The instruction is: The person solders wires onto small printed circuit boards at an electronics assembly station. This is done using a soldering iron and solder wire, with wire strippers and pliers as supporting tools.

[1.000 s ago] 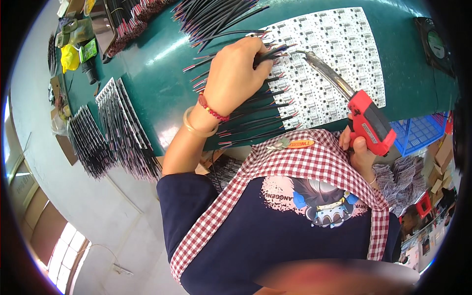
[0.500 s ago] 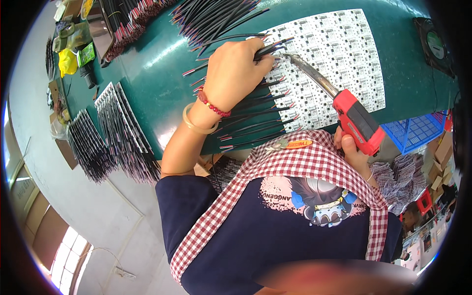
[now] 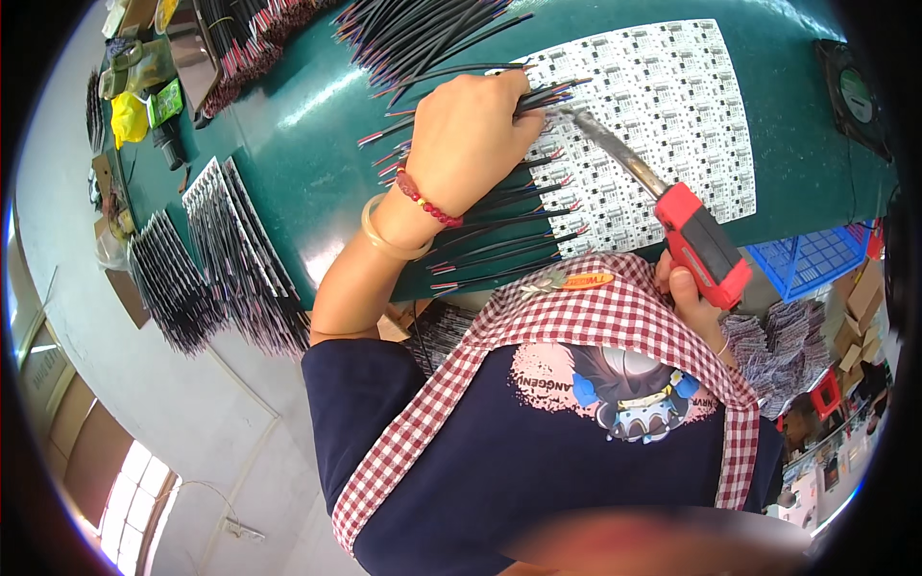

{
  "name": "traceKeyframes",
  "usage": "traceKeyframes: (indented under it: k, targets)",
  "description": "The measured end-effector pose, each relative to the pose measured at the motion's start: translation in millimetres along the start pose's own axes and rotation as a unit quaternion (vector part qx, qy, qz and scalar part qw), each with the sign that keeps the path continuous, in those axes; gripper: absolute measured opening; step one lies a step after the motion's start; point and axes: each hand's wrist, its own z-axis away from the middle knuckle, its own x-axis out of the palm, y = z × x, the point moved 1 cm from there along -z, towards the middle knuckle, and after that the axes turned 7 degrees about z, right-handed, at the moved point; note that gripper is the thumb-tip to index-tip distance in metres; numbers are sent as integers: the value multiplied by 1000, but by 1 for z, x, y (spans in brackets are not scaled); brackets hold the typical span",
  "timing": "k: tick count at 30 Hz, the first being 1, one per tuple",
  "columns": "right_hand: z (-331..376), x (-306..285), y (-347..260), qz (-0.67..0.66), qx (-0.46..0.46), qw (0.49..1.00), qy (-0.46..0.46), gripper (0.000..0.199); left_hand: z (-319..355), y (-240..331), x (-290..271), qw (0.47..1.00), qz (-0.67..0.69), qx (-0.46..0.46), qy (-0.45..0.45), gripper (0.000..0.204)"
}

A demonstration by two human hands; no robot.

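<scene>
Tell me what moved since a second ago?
The red-handled soldering tool in the right hand slid left along the white circuit panel, its tip now near the left hand. That hand stayed pressing the black wires; wire piles and green table unchanged.

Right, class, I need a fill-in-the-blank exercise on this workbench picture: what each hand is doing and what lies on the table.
1. The right hand grips a soldering tool with a ____ handle.
2. The left hand presses down on thin black ____ beside the white circuit board panel.
3. The table top is dark ____.
4. The left wrist wears a bangle and a ____ bead bracelet.

Missing words: red; wires; green; red
</scene>
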Motion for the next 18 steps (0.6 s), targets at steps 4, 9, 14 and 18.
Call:
traceKeyframes:
  k: [4, 9, 14, 18]
  targets:
    - [4, -2, -2, -37, 22, 999, 7, 26, 0, 1, 0, 1000, -4, -2, -5, 20]
    - [2, -2, -4, -24, 34, 999, -16, 26, 0, 2, -1, 1000, -3, -10, -11, 19]
    - [-2, 1, -4, -35, 34, 999, -19, 23, 2, 0, 0, 1000, 5, -9, -1, 19]
    - [-3, 4, -7, -39, 29, 999, -8, 22, 3, 0, 2, 1000, 15, -2, 17, 21]
